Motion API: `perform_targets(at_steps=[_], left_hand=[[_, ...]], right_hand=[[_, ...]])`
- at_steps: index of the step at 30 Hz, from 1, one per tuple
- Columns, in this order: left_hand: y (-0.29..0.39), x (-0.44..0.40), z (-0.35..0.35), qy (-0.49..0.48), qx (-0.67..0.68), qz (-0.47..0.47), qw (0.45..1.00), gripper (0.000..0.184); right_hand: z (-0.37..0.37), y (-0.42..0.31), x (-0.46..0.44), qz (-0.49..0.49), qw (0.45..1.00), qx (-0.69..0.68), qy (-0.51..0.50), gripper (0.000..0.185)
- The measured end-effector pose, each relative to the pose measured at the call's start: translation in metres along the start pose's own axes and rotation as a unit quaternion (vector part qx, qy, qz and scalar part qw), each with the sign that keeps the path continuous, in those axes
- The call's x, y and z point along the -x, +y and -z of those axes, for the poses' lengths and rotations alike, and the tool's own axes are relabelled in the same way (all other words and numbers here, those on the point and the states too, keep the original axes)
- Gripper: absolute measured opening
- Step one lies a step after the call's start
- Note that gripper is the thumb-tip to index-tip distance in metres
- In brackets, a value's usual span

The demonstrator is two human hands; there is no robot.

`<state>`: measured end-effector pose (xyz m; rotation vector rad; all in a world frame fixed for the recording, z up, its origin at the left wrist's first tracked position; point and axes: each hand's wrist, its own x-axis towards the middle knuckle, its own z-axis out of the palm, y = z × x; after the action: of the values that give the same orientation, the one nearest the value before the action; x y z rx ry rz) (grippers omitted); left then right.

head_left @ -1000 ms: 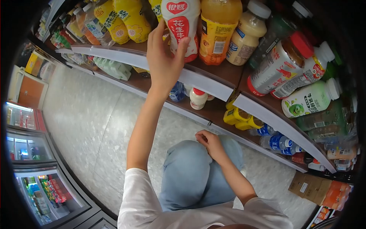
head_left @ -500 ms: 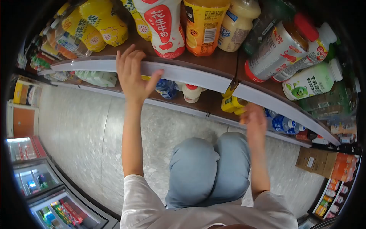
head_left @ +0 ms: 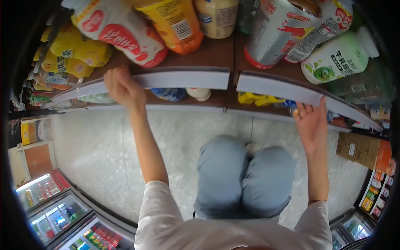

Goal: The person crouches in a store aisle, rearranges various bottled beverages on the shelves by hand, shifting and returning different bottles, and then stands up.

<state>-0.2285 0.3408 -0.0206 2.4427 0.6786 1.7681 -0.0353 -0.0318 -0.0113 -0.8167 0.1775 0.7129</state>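
My left hand [head_left: 125, 89] is closed over the white price strip [head_left: 187, 79] along the front edge of the upper shelf, its fingers curled at the top rim. On the other side, my right hand [head_left: 310, 123] is palm up against the underside of the right-hand strip [head_left: 283, 88]. Its fingers are stretched out and apart, and the thumb touches the strip's face. Nothing shows in that palm. Behind the strips stand a white and red peanut milk bottle [head_left: 121, 35], an orange drink bottle [head_left: 175, 25], a silver and red bottle [head_left: 277, 31] and a green and white bottle [head_left: 339, 60].
On the lower shelf are blue-labelled bottles [head_left: 168, 94] and yellow packs [head_left: 260, 98]. Yellow bottles [head_left: 79, 50] stand at the upper left. Glass-fronted fridges [head_left: 58, 212] line the lower left. Cardboard boxes [head_left: 356, 149] sit at the right. My bent knees [head_left: 223, 175] are above the grey floor.
My left hand has moved left along the strip and curled from spread fingers into a grip. My right hand has gone right and turned palm up. The view has shifted nearer the shelf.
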Motion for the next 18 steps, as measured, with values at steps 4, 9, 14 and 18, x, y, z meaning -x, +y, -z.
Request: perform_targets(at_steps=[4, 9, 14, 18], left_hand=[[0.009, 0.002, -0.008, 0.049, 0.002, 0.055, 0.997, 0.040], [0.015, -0.006, 0.007, -0.012, -0.007, 0.077, 0.997, 0.033], [0.020, -0.019, 0.017, -0.065, -0.025, 0.074, 0.995, 0.027], [0.020, -0.013, 0.008, -0.007, -0.039, 0.050, 0.998, 0.028]], right_hand=[[0.021, 0.026, -0.023, 0.078, 0.994, 0.051, -0.053, 0.034], [0.022, 0.045, -0.032, 0.213, 0.977, 0.020, 0.013, 0.040], [0.011, 0.045, -0.042, 0.208, 0.978, -0.011, 0.017, 0.042], [0.025, 0.037, -0.033, 0.212, 0.972, 0.084, -0.061, 0.044]])
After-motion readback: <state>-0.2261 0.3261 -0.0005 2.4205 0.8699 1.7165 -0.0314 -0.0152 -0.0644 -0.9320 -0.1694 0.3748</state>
